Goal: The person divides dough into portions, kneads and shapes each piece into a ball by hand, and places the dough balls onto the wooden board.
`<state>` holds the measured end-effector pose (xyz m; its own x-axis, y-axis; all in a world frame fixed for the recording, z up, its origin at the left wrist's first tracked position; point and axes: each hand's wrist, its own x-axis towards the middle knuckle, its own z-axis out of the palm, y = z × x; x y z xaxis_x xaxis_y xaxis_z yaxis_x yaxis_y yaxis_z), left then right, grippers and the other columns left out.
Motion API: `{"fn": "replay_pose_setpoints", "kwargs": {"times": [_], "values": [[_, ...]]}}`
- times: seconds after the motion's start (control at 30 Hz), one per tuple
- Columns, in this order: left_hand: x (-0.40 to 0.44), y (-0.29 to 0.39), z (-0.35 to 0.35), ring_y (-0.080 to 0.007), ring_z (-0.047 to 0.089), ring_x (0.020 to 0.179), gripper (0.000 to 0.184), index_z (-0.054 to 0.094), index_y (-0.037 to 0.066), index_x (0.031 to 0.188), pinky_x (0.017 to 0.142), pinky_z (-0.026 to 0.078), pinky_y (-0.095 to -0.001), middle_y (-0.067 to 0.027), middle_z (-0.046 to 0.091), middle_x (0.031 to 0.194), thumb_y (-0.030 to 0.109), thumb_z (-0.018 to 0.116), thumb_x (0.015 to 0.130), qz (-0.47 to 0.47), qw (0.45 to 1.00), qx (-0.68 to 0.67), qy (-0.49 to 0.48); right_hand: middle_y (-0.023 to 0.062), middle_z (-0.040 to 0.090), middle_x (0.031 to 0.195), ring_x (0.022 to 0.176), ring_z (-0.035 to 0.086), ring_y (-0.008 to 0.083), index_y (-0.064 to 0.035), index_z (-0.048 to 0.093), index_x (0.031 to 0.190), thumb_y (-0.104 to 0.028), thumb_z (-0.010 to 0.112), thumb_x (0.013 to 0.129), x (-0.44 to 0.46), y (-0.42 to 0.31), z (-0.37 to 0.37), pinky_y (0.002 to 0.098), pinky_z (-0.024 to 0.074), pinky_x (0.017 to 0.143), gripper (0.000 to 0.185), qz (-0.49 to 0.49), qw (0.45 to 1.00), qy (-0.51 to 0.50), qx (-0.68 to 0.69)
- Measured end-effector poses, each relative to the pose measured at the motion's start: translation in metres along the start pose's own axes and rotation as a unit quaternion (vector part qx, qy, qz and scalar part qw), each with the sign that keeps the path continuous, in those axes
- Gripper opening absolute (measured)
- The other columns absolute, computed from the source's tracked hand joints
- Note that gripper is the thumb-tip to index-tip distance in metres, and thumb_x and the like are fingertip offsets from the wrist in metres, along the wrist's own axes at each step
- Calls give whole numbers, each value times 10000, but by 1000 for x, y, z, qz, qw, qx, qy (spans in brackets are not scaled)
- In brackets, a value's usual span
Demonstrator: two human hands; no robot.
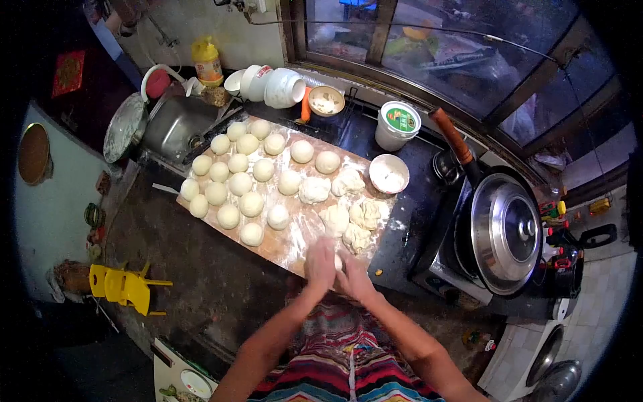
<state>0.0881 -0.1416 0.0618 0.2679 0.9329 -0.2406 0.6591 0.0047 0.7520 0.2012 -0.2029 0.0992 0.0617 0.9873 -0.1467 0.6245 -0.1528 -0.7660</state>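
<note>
My left hand (320,266) and my right hand (353,277) meet at the near edge of a floured wooden board (295,231). Between them is a piece of dough (338,262), mostly hidden by my fingers. The left hand looks slightly blurred and presses against the dough's left side; the right hand is curled round the other side. Just beyond my hands lie rough, uneven dough lumps, one (357,237) nearest. Several smooth round dough balls (251,204) cover the left of the board, with a floury one (278,216) closest to my left hand.
A bowl of flour (388,174) stands at the board's right corner, with a white tub (397,126) behind. To the right, a lidded wok (506,231) sits on a stove, its wooden handle (450,136) pointing backward. A sink (177,127) lies at the left; yellow chairs (124,288) stand on the floor.
</note>
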Motion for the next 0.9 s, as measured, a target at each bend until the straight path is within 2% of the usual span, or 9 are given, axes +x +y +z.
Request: {"fn": "replay_pose_setpoints", "kwargs": {"times": [0.07,0.1,0.2,0.4,0.57,0.67,0.7,0.8,0.9], "values": [[-30,-42,29,-391,440,1253,393,579,-48,1182,1101,271,-457,-216,563,1267,208,405,939,135,986,7,100,278,560,1029,1037,527,449,7,412,1313,-81,608,775,-17,3,9,474,420,928,580,-80,996,15,-47],[-44,4,7,-384,445,1252,392,569,-36,1201,1111,254,-475,-231,560,1259,205,409,936,-22,989,-107,104,277,551,1036,1033,521,453,2,414,1313,-62,603,768,-29,4,16,477,419,927,580,-86,995,16,-46],[-17,-46,28,-409,426,1264,313,547,-20,1188,1090,280,-519,-281,483,1312,77,455,904,261,933,152,194,295,517,1131,1072,507,453,-15,408,1314,-118,640,794,-28,10,20,471,419,931,579,-18,999,-12,-25],[57,-54,22,-396,425,1262,349,588,-91,1089,1084,281,-479,-271,541,1254,179,427,939,180,956,197,120,290,602,1064,1001,587,421,-4,448,1287,-270,704,799,18,-5,-1,457,465,856,612,149,987,-10,62],[-19,-13,14,-376,434,1262,378,561,-91,1167,1088,284,-467,-246,530,1283,182,405,958,86,990,42,102,225,572,889,877,564,420,-25,513,1247,-127,657,760,-9,8,17,480,446,785,518,-126,987,31,-90],[4,-24,15,-368,395,1302,393,534,-99,1211,1110,252,-475,-253,519,1295,171,387,966,77,974,-13,215,248,559,956,934,555,426,-19,505,1252,-149,653,778,-2,-9,1,489,439,815,513,-76,989,3,-129],[30,-52,19,-367,355,1338,400,522,-104,1225,1128,213,-486,-264,499,1321,165,373,970,215,924,204,242,264,558,1029,994,546,421,-14,497,1256,-170,642,793,6,-1,9,478,438,862,510,-27,998,26,-58],[46,-17,1,-381,354,1337,418,510,-110,1236,1130,197,-493,-268,465,1355,172,358,967,100,975,23,197,278,554,1119,1065,537,419,-11,483,1276,-175,621,812,26,16,13,463,434,914,512,4,999,3,33],[28,-21,11,-386,294,1366,444,509,-90,1254,1129,194,-483,-261,424,1393,203,347,962,63,978,103,172,271,545,1190,1114,525,415,-7,472,1289,-128,593,815,23,15,13,442,428,950,504,-39,999,14,12]]}}
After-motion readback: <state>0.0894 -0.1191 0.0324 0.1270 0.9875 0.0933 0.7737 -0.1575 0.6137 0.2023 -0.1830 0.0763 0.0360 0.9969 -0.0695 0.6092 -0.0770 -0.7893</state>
